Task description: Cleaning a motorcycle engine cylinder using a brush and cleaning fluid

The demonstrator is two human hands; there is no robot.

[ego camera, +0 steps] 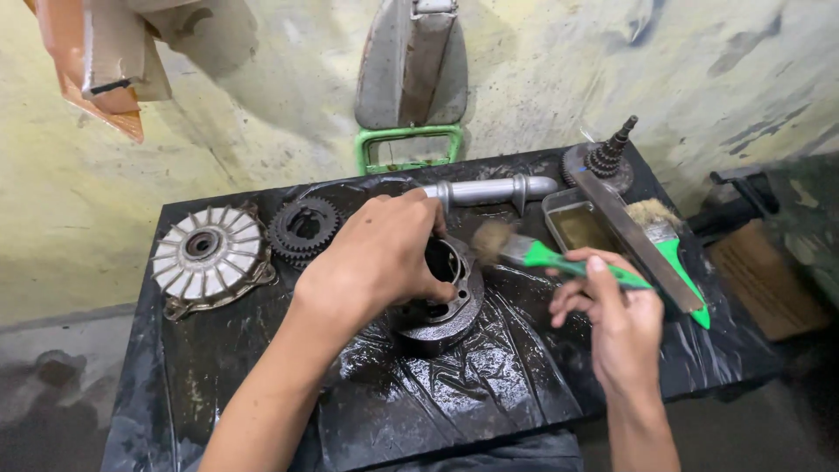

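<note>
Head view: left hand (377, 262) clamped over top of round dark metal housing (441, 301), fingers curled over rim, pinning it on wet black plastic sheet (489, 376) near mid-table. Right hand (612, 319) closed round green brush handle, paintbrush (542, 253) held w/ bristles at housing's upper right edge, touching or just off it, can't tell which. Step in hand, by the look: brushing grime off housing, bore side. Next move likely calls for steady hold w/ left, short strokes round rim & into bore, maybe turning part to reach far side.

Outward: metal tray (577, 225) w/ murky liquid just beyond brush, flat metal bar (642, 245) laid across it, 2nd green-handled brush (669, 240) at right. Steel shaft (489, 190) behind housing. Gear cluster (301, 229) & finned hub (210, 255) at left, stepped gear shaft (607, 157) at rear right. Green metal frame (409, 147) against wall.
</note>
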